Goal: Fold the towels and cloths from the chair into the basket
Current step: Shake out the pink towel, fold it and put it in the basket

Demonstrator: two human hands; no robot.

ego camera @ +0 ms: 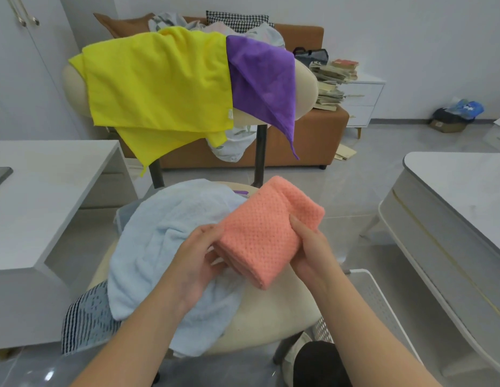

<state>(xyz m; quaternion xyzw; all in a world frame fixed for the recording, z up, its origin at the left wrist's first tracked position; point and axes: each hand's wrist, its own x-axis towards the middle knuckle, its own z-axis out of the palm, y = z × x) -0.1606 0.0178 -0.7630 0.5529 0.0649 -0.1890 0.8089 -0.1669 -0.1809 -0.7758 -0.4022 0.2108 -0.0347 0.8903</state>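
A folded orange waffle-textured towel [268, 230] is held above the chair seat [271, 311] between both hands. My left hand [196, 261] grips its left edge and my right hand [310, 250] grips its right side. A crumpled light blue towel [165, 238] covers the left half of the seat. Over the chair back hang a yellow cloth [156, 85] and a purple cloth [265, 76]. A dark patterned cloth [87, 317] hangs off the seat's left edge. A white perforated basket [374, 297] stands on the floor at the right of the chair, mostly hidden by my right arm.
A white desk [48, 174] stands at the left and a white table [452, 208] at the right. Behind the chair is a brown sofa [307, 135] with cushions, laundry and stacked books [332, 82]. Grey tiled floor lies between the chair and sofa.
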